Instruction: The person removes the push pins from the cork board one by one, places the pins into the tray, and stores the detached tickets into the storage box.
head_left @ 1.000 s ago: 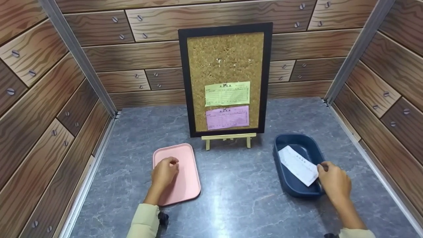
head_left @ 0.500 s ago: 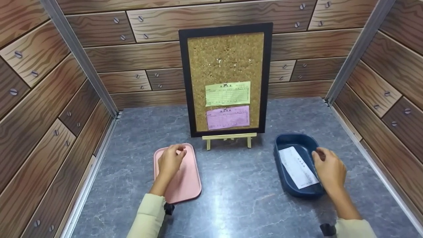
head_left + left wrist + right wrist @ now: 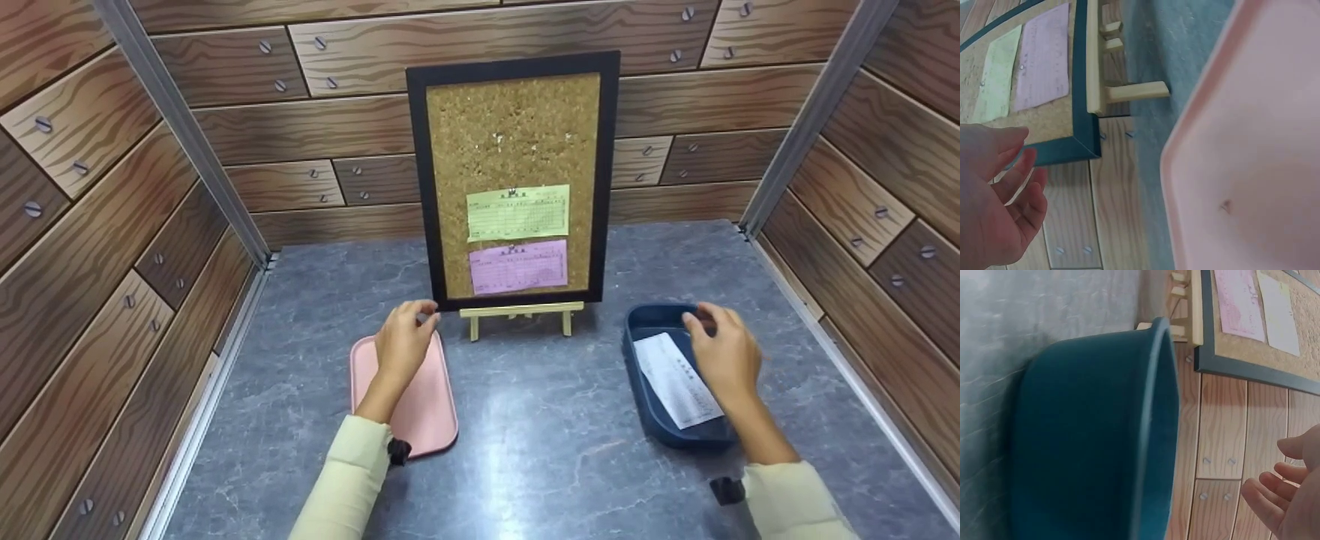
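Note:
My left hand (image 3: 406,341) hovers over the far end of the pink tray (image 3: 426,405), fingers loosely bent. Nothing shows between its thumb and fingers in the left wrist view. Above the right side of the navy blue bin (image 3: 637,390) is my right hand (image 3: 726,356), relaxed and holding nothing visible. A white printed slip (image 3: 679,382) lies slanted inside that bin. Between the hands, farther back, a black-framed cork board (image 3: 517,161) stands on a small wooden easel (image 3: 521,308). Pinned to it are a green slip (image 3: 517,214) and, below, a purple slip (image 3: 519,268).
The grey marbled table (image 3: 525,450) has wood-patterned walls (image 3: 322,127) at the back and both sides. Metal rails (image 3: 187,135) run up the back corners. A small dark speck (image 3: 1225,206) shows on the tray in the left wrist view.
My right hand has let the white slip go and moved up and left; the slip lies flatter in the bin. My left hand has moved forward and right over the tray.

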Action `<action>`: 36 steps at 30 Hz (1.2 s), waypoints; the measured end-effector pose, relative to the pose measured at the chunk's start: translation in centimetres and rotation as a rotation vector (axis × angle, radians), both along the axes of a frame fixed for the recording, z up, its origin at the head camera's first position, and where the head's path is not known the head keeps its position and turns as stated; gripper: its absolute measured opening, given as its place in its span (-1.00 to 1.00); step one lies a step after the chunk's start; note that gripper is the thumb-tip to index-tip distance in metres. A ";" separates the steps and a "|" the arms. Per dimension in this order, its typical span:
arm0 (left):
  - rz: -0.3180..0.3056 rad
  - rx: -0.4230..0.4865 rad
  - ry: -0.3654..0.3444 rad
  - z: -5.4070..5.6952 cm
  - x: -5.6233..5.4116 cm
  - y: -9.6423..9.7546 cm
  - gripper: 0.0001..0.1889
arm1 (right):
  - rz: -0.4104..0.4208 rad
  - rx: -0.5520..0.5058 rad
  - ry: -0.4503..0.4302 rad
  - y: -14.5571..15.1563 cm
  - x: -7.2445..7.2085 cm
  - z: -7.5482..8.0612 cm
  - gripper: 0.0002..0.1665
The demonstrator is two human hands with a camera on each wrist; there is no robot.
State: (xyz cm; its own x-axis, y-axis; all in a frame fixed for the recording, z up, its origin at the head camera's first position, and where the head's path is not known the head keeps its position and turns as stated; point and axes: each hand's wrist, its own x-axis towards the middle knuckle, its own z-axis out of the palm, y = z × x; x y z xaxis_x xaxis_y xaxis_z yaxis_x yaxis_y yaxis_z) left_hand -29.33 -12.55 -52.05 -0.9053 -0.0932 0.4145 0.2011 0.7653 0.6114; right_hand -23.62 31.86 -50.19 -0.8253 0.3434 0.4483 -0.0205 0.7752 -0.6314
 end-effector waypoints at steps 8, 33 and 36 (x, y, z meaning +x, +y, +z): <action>-0.006 -0.001 0.052 1.7 -1.3 1.6 -0.84 | 0.064 0.014 0.068 -2.2 -2.4 1.5 -0.60; -0.019 -0.076 0.233 6.7 -6.7 7.6 -0.80 | 0.291 0.067 0.276 -9.6 -10.2 6.7 -0.62; -0.011 -0.121 0.269 7.3 -7.3 8.5 -0.81 | 0.319 0.107 0.301 -10.6 -11.3 7.4 -0.63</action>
State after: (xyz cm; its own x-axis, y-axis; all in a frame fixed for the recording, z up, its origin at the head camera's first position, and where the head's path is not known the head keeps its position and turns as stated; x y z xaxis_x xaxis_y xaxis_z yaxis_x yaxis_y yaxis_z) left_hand -36.61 -4.01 -44.73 -0.7617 -0.0194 0.6476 0.3522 0.8266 0.4390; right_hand -34.89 21.25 -42.76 -0.7097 0.0317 0.7038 -0.4396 0.7607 -0.4775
